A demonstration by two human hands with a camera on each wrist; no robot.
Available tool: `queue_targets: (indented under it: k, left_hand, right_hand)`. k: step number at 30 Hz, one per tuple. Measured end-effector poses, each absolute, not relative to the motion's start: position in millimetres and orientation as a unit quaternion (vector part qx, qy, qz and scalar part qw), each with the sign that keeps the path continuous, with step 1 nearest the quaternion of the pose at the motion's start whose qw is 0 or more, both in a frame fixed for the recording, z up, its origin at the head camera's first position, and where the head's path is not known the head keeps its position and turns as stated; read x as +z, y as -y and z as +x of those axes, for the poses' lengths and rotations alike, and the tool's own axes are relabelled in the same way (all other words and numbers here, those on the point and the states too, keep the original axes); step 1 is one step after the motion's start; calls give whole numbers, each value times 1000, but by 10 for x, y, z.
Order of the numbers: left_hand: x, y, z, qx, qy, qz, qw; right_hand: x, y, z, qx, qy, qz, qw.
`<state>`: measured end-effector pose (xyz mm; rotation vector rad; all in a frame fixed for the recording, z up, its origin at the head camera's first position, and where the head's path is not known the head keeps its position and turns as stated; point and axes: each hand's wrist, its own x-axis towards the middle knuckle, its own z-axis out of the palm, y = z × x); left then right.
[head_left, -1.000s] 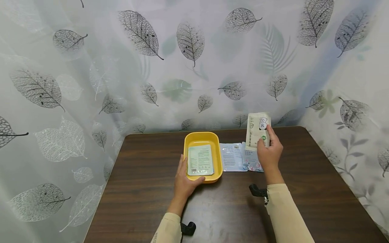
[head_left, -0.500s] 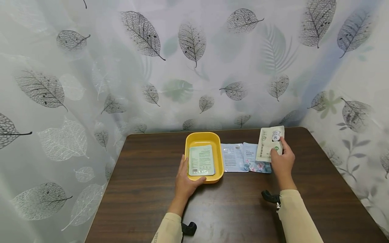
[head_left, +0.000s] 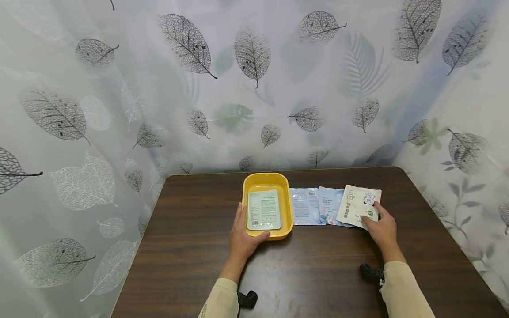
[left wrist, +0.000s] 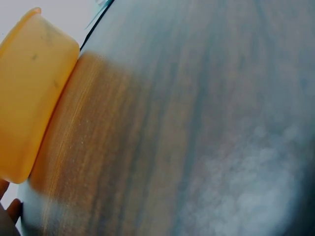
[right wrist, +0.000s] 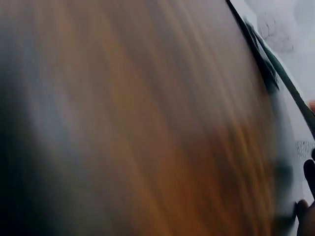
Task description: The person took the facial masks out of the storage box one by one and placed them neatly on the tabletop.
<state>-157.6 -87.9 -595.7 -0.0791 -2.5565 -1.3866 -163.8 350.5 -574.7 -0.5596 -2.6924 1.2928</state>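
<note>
My right hand pinches a cream sheet mask packet with a panda cartoon, thumb and fingers at its lower right corner. The packet slants over the right end of a pale blue floral packet. My left hand rests against the near left corner of a yellow plastic tray, fingers stretched along its left side and thumb along its front rim. A mint green packet lies inside the tray. The left wrist view shows the tray's outer wall; fingers of my right hand edge into the right wrist view.
Another pale blue packet lies between the tray and the floral packet. The brown wooden table ends at the back against a leaf-patterned curtain.
My right hand has carried the cream packet right and toward the front, lowering and turning it beside the blue packets. More of the floral packet showed midway. The left hand and tray have stayed put.
</note>
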Motion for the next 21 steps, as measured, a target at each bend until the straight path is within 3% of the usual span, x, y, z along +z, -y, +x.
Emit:
queue_targets:
  k: [7, 21]
  left_hand:
    - [-5964, 865, -1579, -475, 870, -32, 127]
    - [-5957, 873, -1574, -492, 861, -34, 127]
  right_hand:
    - [-5811, -3723, -1575, 332, 939, -91, 4]
    - [-5868, -3682, -1544, 345, 931, -120, 9]
